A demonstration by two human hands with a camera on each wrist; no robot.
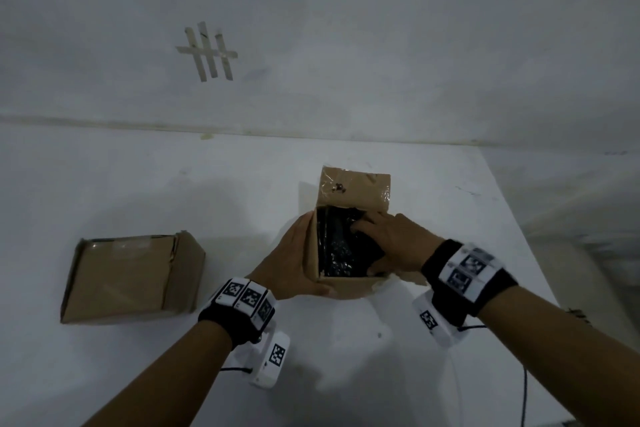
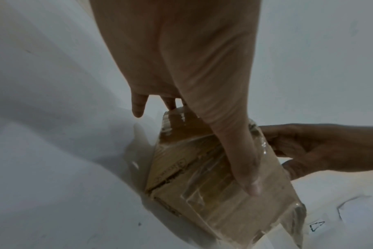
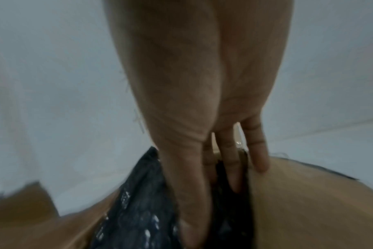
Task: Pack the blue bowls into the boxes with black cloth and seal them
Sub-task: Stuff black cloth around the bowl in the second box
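Head view: hands are working at an open box (image 1: 346,284) on a white table (image 1: 381,374).
Left hand (image 1: 294,260) is clamping its left wall; right hand (image 1: 394,239) is pressing straight fingers (image 3: 230,151) into black cloth (image 1: 336,246) inside. A closed box (image 1: 128,277) is lying well left.

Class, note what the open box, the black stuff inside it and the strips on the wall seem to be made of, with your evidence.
The open box: brown cardboard, matt; ragged torn edges, glossy clear tape glinting on its walls. The black cloth: soft crumpled fabric, though pale speckled glints could mean a shiny weave or plastic. The wall strips: probably masking tape, matt beige.
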